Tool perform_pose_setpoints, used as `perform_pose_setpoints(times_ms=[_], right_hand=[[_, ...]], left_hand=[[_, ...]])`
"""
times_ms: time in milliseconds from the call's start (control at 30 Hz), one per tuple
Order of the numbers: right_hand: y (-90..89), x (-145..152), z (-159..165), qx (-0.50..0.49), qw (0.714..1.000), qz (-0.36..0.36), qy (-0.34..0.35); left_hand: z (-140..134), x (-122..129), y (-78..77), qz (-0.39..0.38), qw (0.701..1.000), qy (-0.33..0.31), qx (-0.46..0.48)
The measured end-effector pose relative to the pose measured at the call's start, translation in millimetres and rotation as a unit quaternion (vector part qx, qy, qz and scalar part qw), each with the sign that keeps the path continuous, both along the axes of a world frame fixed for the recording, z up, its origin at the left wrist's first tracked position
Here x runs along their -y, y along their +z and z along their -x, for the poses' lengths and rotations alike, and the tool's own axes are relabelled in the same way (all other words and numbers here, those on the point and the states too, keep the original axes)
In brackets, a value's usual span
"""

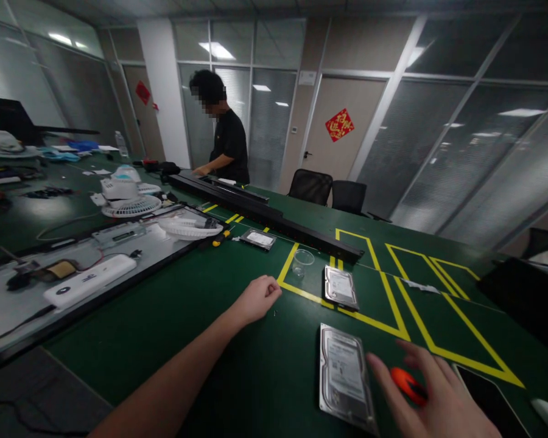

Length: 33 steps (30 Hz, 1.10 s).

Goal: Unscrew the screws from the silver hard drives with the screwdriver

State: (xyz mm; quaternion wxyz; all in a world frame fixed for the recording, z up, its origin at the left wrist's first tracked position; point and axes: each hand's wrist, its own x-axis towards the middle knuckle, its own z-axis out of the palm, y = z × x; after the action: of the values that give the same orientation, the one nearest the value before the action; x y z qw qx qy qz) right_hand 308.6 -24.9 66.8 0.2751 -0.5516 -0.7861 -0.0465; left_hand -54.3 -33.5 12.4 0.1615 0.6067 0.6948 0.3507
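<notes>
The left hand (258, 298) is curled into a loose fist, with nothing visible inside it, and is rested on the dark green desk (173, 328) just beside a yellow tape line (301, 293). A small clear plastic cup (302, 263) is sat a bit beyond the knuckles, inside the taped box.

The right hand (432, 389) is seen low at the right, fingers spread, and an orange-handled tool (408, 385) is gripped in it; the tool's tip can't be made out. A silver rectangular hard drive (344, 377) is laid flat on the desk right next to that hand, on its left. A second, smaller silver drive (340, 287) is placed further back across the tape, and a third (258, 238) is laid near a long black bar (274, 216).

At the far end of the desk, a person in a black shirt (228, 146) is stood bent over it.
</notes>
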Motion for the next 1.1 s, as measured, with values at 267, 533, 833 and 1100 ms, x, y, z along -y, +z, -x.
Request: perform_pose_setpoints(times_ms=[267,533,833,1100], right_hand=[[15.3,-51,30,-0.026,0.979,-0.144,0.144],[-40.0,-68,25,-0.046,0.955,-0.185,0.227],[-40.1,-66,25,-0.079,0.96,-0.149,0.222],[-40.6,-65,26,-0.094,0.964,-0.136,0.209]], left_hand=[[-40,-2,31.5,-0.025,0.993,-0.093,0.064],[-95,-8,-2.6,-0.028,0.983,-0.17,0.06],[-96,-21,-18.6,-0.024,0.986,-0.138,0.088],[-94,-21,-20.3,-0.017,0.988,-0.125,0.093]])
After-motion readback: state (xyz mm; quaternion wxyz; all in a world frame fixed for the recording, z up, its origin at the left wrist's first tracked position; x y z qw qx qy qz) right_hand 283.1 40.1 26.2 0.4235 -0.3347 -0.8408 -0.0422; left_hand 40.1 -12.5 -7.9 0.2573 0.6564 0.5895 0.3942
